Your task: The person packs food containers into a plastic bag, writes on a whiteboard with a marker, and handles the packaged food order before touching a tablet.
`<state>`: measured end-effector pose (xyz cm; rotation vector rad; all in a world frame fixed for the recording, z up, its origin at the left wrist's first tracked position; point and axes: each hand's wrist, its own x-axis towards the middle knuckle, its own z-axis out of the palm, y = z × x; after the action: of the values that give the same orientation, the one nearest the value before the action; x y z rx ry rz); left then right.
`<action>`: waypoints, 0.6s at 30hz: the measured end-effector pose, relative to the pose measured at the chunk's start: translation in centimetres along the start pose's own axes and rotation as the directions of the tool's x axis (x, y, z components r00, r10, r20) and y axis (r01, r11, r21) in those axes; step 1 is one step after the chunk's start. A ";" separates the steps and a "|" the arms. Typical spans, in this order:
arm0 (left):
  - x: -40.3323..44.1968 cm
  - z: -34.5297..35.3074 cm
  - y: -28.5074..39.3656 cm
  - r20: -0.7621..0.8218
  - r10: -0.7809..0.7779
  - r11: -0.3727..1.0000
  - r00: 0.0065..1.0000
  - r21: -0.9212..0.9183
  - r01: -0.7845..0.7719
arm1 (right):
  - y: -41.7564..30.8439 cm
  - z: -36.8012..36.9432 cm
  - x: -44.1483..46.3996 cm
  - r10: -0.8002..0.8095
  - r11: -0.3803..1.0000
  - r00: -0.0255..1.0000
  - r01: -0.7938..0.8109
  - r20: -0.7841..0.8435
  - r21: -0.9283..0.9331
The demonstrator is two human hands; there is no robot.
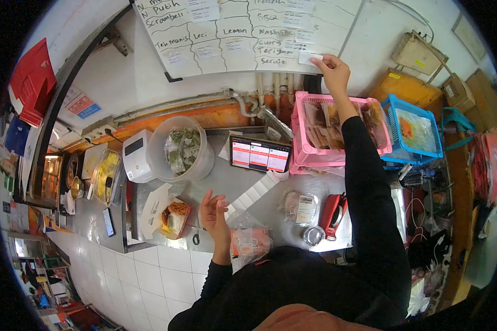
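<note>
With thumb and fingers pinched, my right hand (335, 71) holds a small white paper label (309, 58) against the lower right of the whiteboard (232, 52), beside handwritten rows. My left hand (213, 212) is raised over the counter, fingers loosely apart and nothing in them. Near it a strip of blank white labels (251, 194) stretches towards the tablet (259, 154). Left of that hand, an open takeaway box (176, 220) contains fried food and a white wrapped item. Just below the hand lies a clear plastic bag (250, 243) with an orange-and-white pack inside.
A pink basket (299, 129) of sauce sachets and a blue basket (419, 157) stand at the back right. A clear tub (199, 165) of green packets sits beside a white label printer (138, 157). A red stapler (333, 217), a lidded clear container (302, 207) and scissors (196, 238) lie nearer.
</note>
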<state>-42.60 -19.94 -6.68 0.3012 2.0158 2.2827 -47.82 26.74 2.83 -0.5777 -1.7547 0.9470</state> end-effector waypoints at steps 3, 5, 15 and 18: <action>-0.1 -0.2 0.0 0.010 -0.006 1.000 1.000 0.019 0.005 | 0.4 0.2 0.1 0.021 1.000 1.000 -0.021 -0.007 0.007; -0.1 -0.3 -0.1 0.014 -0.008 1.000 1.000 0.029 0.007 | 0.7 0.3 0.2 0.029 0.999 0.999 -0.029 -0.016 0.014; -0.1 -1.5 -0.5 -0.013 -0.005 0.998 1.000 0.062 0.006 | -1.5 -0.9 -1.3 0.006 0.993 0.992 -0.020 0.123 0.115; 1.0 -2.9 -1.2 -0.050 -0.017 0.998 0.999 0.054 0.020 | -9.5 -2.4 -7.5 0.078 0.967 0.875 -0.184 0.478 0.178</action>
<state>-44.25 -22.40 -8.15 0.2314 2.0977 2.2492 -42.38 16.43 6.83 -0.3426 -2.0135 1.4509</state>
